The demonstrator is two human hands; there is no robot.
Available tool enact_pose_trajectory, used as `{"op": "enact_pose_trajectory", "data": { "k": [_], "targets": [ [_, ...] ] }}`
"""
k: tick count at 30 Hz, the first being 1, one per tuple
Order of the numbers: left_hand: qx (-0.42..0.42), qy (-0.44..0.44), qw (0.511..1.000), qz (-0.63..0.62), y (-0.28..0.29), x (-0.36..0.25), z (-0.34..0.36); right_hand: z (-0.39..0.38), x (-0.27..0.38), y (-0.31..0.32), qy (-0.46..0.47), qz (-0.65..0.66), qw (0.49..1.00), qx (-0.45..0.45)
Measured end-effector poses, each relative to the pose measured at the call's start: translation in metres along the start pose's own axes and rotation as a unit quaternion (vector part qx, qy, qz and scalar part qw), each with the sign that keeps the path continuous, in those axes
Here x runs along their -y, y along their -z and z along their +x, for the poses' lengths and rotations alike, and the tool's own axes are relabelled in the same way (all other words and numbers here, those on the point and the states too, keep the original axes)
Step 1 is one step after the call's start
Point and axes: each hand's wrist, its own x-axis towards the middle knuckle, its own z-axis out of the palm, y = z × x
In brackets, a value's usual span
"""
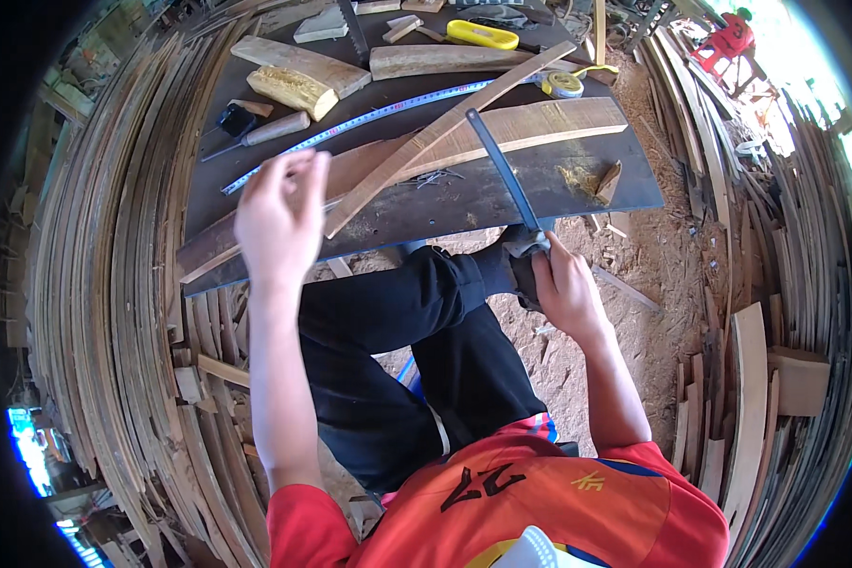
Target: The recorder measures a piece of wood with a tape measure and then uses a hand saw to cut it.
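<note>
My left hand (279,222) is raised over the left part of the table, fingers curled in toward the thumb. Whether anything small sits between them is hidden. Closed around the metal head of a try square (504,170) is my right hand (568,289), beside my raised foot at the table's near edge. The square's long steel blade points up and away, its tip over a curved wooden board (540,126). A narrow wooden strip (445,123) lies slantwise across that board. Behind it stretches a pulled-out tape measure (379,112), its yellow case (563,85) at the right.
The dark table (445,213) also bears a wood offcut (293,90), a wooden-handled screwdriver (275,130), a saw blade (355,33) and a yellow-handled tool (483,35). Stacked planks (114,265) line both sides. Sawdust covers the floor (577,379). A person in red (729,40) is far right.
</note>
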Motion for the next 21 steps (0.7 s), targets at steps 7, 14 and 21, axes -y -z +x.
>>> {"op": "enact_pose_trajectory", "data": {
  "k": [7,14,21],
  "targets": [
    [0.112,0.007,0.992,0.057,0.014,0.006,-0.018,0.005,0.004,-0.002,0.01,0.01,1.0,0.015],
    [0.12,-0.096,0.983,0.103,-0.022,-0.003,-0.008,0.008,0.027,-0.007,0.026,0.042,0.998,0.036],
    [0.105,-0.047,0.993,0.025,-0.015,-0.018,-0.02,0.008,0.042,-0.002,0.049,0.08,0.992,0.083]
  ]
}}
